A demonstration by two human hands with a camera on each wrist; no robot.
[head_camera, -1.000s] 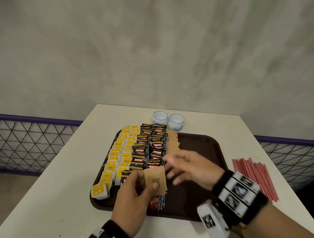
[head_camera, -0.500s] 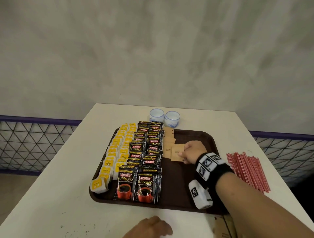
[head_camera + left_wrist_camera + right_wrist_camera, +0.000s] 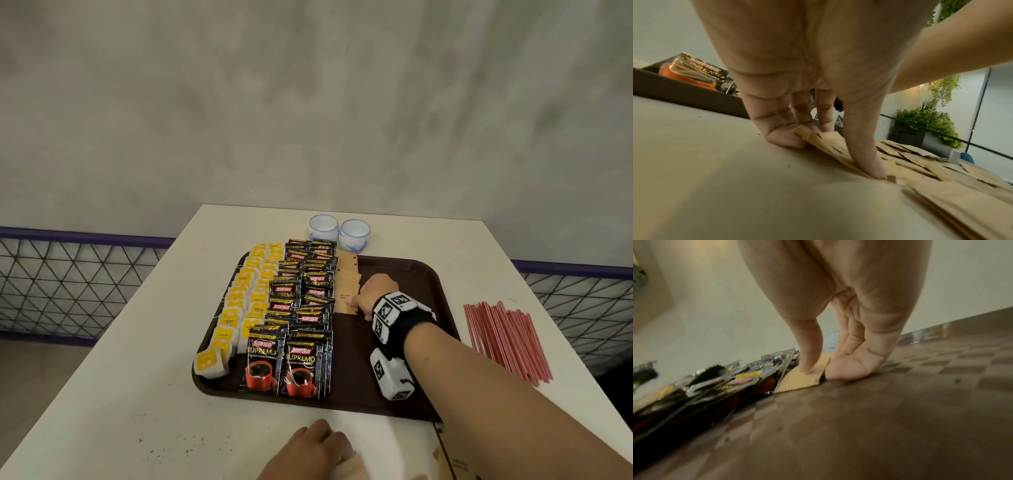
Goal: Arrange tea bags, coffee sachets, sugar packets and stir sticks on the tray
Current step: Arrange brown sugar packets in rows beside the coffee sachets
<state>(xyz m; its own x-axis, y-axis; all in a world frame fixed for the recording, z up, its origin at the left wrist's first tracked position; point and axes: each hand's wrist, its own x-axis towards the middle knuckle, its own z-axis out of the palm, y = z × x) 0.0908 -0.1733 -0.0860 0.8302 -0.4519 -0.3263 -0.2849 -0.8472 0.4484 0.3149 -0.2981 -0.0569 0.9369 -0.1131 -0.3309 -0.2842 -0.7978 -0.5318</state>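
Sugar packet (image 3: 803, 379) now lies on the tray (image 3: 404, 274) beside the coffee sachets (image 3: 301, 363), pinched by the right hand (image 3: 375, 294). Left hand (image 3: 308, 452), earlier holding it aloft, has dropped to the counter (image 3: 137, 394), gripping spare packets (image 3: 826, 146); sugar row advancing.

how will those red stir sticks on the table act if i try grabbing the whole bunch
The red stir sticks are thin, loose and unbundled, so they would probably scatter or roll apart. They look light and slightly bendy; pinching the whole fan at once seems awkward, and some would likely slip out.
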